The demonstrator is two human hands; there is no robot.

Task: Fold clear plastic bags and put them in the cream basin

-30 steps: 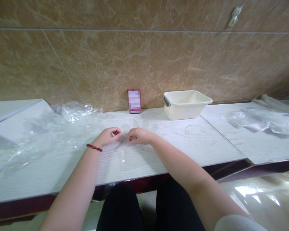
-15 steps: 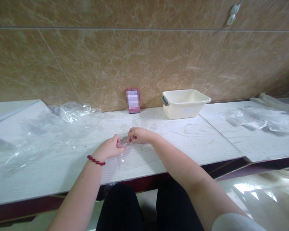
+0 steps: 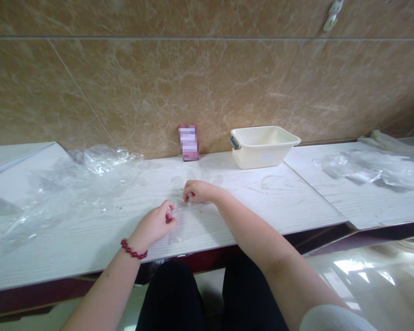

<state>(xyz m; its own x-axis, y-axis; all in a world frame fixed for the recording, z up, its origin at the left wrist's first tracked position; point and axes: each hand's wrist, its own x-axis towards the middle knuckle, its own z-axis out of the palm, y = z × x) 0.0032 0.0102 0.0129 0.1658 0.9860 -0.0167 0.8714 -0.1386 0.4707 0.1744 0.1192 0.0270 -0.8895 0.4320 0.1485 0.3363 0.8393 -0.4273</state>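
Bare hands, two: left hand (image 3: 154, 225), right hand (image 3: 198, 191). Red beaded bracelet (image 3: 134, 249), one. Cream rectangular plastic tub (image 3: 262, 148), one, far. Blurred upright card (image 3: 188, 142), one, far. Crumpled clear plastic sheets, two: left sheet (image 3: 100, 161), right sheet (image 3: 365, 168).

Dark red beaded bracelet (image 3: 134, 249) on the left wrist (image 3: 136, 239), black trousers (image 3: 179, 296), pale short sleeve (image 3: 333, 320)

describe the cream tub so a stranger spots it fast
Follow the marble-look tiled wall down to the back of the white wood-grain counter. A cream plastic tub sits there, right of a blurred upright card, set apart by its open top and grey handle on the left end.
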